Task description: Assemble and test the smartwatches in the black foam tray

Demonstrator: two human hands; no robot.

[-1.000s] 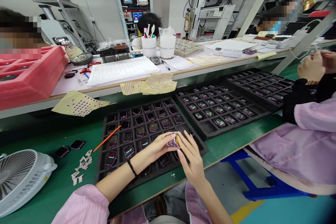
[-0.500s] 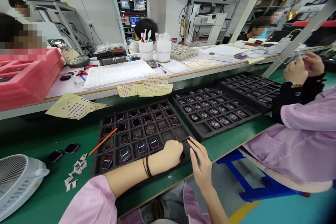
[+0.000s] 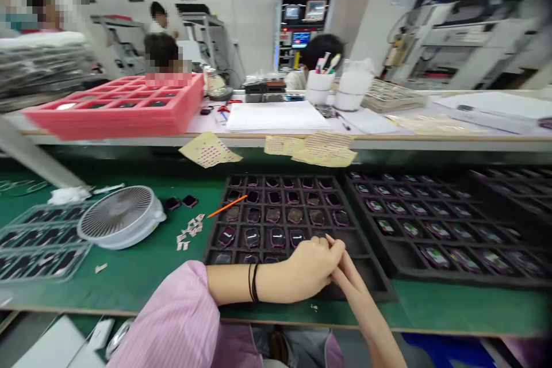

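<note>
My left hand (image 3: 308, 271) is curled closed over the front of a black foam tray (image 3: 371, 267), and what it holds, if anything, is hidden. Against it presses my right hand (image 3: 344, 261), fingers bent in and mostly covered. Anything small between the two hands is out of sight. Smartwatches without straps, such as one with a purple rim (image 3: 227, 236), sit in rows in the tray's compartments. Some compartments near the right hand show bare foam. An orange stick (image 3: 227, 206) lies across the tray's left edge.
Small pale tabs (image 3: 191, 228) and two loose watches (image 3: 189, 201) lie left of the tray, near a white fan (image 3: 125, 215). A clear plastic tray (image 3: 43, 241) is farther left, another filled foam tray (image 3: 399, 250) right. A shelf (image 3: 241, 142) carries a pink foam box (image 3: 146, 118).
My view has turned left, bringing the pink box, fan and clear tray further in. My right hand, open and apart before, has closed in against my left. The neighbour's hands have left view.
</note>
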